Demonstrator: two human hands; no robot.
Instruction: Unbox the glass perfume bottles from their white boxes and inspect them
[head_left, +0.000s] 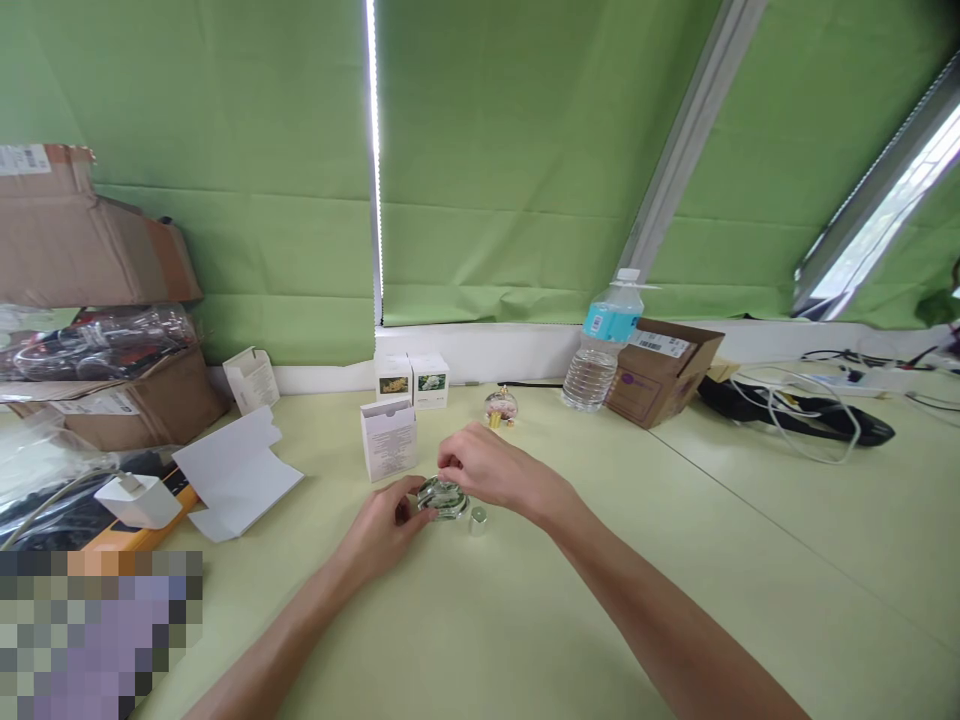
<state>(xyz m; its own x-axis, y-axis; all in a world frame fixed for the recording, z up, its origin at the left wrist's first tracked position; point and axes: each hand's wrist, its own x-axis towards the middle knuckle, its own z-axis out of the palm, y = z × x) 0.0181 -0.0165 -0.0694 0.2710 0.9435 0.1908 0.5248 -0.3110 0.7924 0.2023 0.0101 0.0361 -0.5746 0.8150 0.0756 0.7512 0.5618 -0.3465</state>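
Note:
On the table sits a small clear glass bottle [444, 500] with dark green tones, low and wide. My left hand [386, 525] grips it from the left, thumb at the near side and fingers at the far side. Over its top, my right hand [480, 467] is closed in a pinch at the neck; what the fingertips hold is hidden. A small silvery cap [478, 521] stands just right of the bottle. Behind my left hand is an opened white carton [389, 441] with printed text. Farther back is a round decorated glass bottle [500, 406] with gold parts.
Two small white boxes [412, 382] stand by the wall. At left lie a folded white card [236, 470], a white charger [138, 500] and stacked cardboard boxes [97, 235]. A large water bottle [590, 373], a brown box [652, 383] and cables [814, 420] are at right.

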